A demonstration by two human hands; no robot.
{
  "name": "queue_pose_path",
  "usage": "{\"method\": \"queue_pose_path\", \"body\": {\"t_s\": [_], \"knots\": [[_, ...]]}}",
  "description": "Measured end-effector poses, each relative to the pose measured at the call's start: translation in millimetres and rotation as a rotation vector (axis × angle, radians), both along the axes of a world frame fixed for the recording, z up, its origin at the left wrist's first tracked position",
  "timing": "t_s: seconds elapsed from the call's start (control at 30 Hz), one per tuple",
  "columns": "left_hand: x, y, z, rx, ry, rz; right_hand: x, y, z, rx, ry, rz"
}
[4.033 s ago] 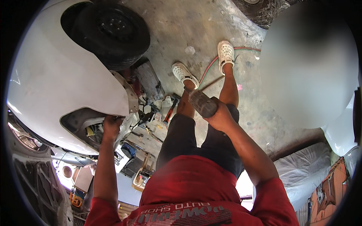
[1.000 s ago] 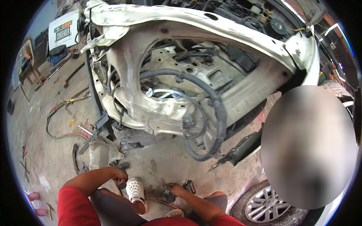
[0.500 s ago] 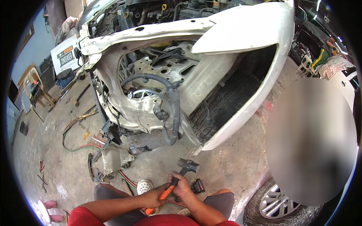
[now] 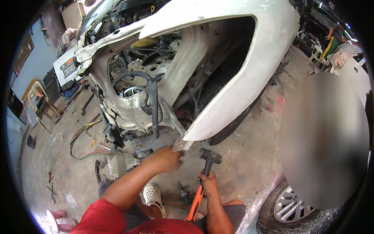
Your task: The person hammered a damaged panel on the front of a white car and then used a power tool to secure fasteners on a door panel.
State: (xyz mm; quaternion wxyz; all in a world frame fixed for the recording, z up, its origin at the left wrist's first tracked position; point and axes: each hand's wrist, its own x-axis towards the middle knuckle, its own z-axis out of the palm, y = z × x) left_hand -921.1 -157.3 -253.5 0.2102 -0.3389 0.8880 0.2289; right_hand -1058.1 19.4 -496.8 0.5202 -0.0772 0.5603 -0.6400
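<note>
In my right hand (image 4: 208, 183) is a sledgehammer, gripped around the black upper part of its orange and black handle (image 4: 196, 202). Its dark steel head (image 4: 210, 155) points up and away from me, below the fender's lower corner. My left hand (image 4: 167, 160) reaches forward to the metal tab (image 4: 180, 144) at the lower tip of the white car fender (image 4: 233, 105). Motion smears its fingers, and I cannot tell whether they grip the tab. Behind the fender lie the dark wheel well and the stripped front body (image 4: 128, 113) with a loose grey wiring harness (image 4: 154, 101).
A pale plastic reservoir (image 4: 119, 163) and a cordless power tool (image 4: 185, 193) lie on the concrete floor. Red and green hoses (image 4: 78, 156) trail at the left. A wheel (image 4: 290, 208) stands at the lower right; a plastic chair (image 4: 41, 99) is at the far left.
My left hand has left the hammer handle and reached forward to the fender's tip. My right hand, still holding the hammer, has shifted slightly right. The view has moved closer to the fender.
</note>
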Motion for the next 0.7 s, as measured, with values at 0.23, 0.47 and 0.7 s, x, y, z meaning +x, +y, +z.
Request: {"method": "queue_pose_path", "body": {"t_s": [0.23, 0.47, 0.7], "knots": [[-21, -13, 196, -0.706, 0.485, -0.525, -4, 12, 4, -0.051, -0.143, 0.026], [-70, -83, 177, -0.978, 0.367, -0.973, -1, 2, 35, -0.125, -0.119, 0.201], [-114, -83, 133, -1.085, 0.238, -0.948, 19, -2, 64, -0.234, -0.071, 0.223]]}}
